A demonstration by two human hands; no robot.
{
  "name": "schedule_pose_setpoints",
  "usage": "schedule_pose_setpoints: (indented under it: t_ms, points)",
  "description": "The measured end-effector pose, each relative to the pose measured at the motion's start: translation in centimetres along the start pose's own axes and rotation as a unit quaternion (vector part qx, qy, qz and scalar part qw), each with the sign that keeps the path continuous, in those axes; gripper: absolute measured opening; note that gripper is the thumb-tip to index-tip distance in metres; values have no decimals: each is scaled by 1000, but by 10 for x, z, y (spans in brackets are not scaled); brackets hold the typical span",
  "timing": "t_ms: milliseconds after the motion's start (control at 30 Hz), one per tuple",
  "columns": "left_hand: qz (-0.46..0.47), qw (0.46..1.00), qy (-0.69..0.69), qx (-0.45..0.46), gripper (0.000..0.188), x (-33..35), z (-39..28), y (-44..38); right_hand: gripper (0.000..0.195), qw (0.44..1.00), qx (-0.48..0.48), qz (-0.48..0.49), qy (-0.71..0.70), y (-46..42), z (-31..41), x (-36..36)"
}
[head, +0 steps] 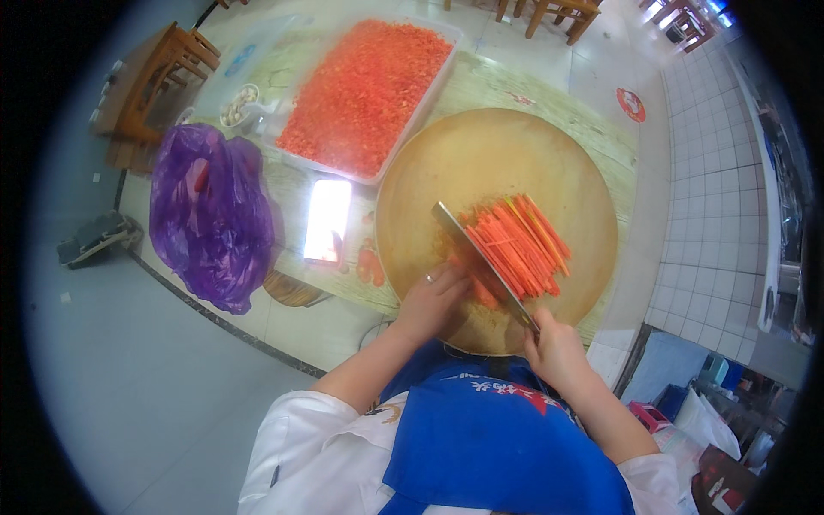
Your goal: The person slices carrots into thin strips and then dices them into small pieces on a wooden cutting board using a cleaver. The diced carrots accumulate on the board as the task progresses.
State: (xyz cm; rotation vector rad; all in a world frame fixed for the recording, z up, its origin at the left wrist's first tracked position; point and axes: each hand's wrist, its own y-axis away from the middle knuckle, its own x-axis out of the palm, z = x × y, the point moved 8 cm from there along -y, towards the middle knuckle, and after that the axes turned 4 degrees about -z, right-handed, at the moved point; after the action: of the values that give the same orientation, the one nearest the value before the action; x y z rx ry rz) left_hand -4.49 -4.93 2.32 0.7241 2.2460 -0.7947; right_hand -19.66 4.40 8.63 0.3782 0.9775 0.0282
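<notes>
On a large round wooden chopping board (496, 148), my right hand (557, 351) grips the handle of a cleaver (487, 264). Its blade stands on edge, slanting across the board. To the right of the blade lies a bundle of thin carrot sticks (518, 248), a few of them yellowish. My left hand (434, 296) is on the blade's left side, its bent fingers holding down a piece of carrot (481, 295) close to the steel. Fingers and blade partly hide that piece. A ring is on one left finger.
A plastic tub (418, 112) of finely chopped orange-red food stands beyond the board. Left of the board are a phone (327, 222) with a bright screen, small red pieces (370, 264) and a purple plastic bag (209, 219). A bowl of garlic cloves (238, 108) sits farther back.
</notes>
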Motion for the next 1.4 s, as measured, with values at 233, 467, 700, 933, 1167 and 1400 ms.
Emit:
schedule_pose_setpoints:
  t_ms: [233,467,700,933,1167,1400]
  points:
    - [-26,999,17,7,33,-4,-2,2,21,998,29,30,55,-6,8,19]
    - [-2,1000,10,4,34,-1,1,4,21,998,-25,-54,-8,-4,7,1]
    - [-25,999,32,9,32,-6,-2,4,19,998,31,35,33,-7,11,16]
    - [-25,999,29,13,28,-8,0,2,18,999,-22,-33,-35,-11,11,5]
    - [-25,999,15,15,32,-7,-2,3,20,999,12,31,9,-10,12,12]
    - [-11,997,70,15,31,-7,-2,-3,19,997,15,-21,-68,-16,-3,13]
